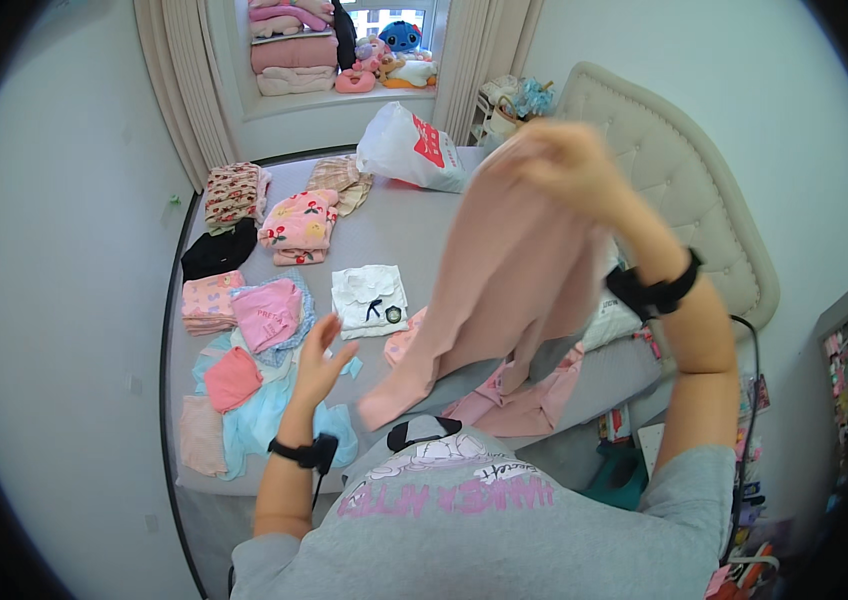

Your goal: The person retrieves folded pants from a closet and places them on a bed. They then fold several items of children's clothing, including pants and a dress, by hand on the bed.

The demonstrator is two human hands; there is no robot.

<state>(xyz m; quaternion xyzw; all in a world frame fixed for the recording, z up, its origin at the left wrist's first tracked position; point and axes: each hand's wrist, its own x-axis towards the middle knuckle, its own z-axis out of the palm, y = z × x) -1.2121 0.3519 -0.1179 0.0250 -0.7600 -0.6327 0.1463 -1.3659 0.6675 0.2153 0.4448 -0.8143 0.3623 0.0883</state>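
Note:
My right hand (559, 170) is raised above the bed, its fingers closed on the upper edge of a dusty-pink garment (504, 250). The cloth hangs down in folds, one long narrow part reaching toward my front; whether that is a sleeve or a leg I cannot tell. My left hand (322, 360) holds nothing, thumb and fingers apart, near a folded white shirt (369, 300) with a dark bow and badge. Below the hanging cloth lies more pink clothing (519, 400), partly covered by it.
Folded clothes stand in piles on the bed's left, among them a cherry-print pink one (299, 222), a black one (221, 250) and light-blue cloth (254, 425). A white plastic bag (409, 150) sits at the far edge. The padded headboard (679, 170) rises at right.

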